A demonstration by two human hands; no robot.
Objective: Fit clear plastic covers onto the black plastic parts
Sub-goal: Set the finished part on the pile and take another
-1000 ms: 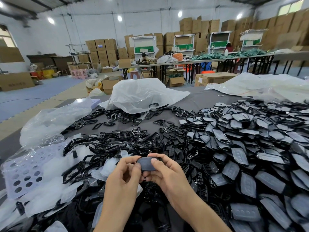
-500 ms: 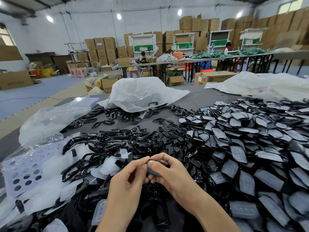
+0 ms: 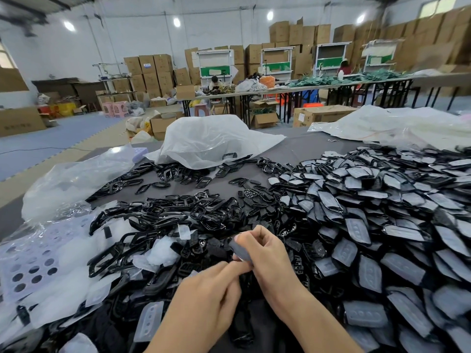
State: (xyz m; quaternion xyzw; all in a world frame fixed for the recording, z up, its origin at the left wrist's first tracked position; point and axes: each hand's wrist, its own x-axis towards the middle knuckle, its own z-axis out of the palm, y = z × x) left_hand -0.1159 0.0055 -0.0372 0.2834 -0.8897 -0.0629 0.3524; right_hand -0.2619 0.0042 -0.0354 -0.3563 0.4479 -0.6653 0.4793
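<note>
A black plastic part with a clear cover (image 3: 240, 249) is held upright over the near middle of the table. My right hand (image 3: 267, 253) grips it from the right, fingers curled over its top edge. My left hand (image 3: 211, 289) pinches its lower end with thumb and forefinger. Much of the part is hidden behind my fingers. A big heap of covered parts (image 3: 369, 225) fills the right half of the table. Bare black frames (image 3: 158, 222) lie tangled at centre left, with loose clear covers (image 3: 150, 319) near the front left.
A purple tray with round holes (image 3: 30, 263) lies under clear bags at the left. A white plastic sack (image 3: 211, 141) sits at the back of the grey table, another sheet (image 3: 397, 126) at back right. Cardboard boxes, work tables and seated people are far behind.
The part went from lying flat and facing me to standing on end. My right hand rose and turned with it; my left hand dropped lower and now pinches the bottom end.
</note>
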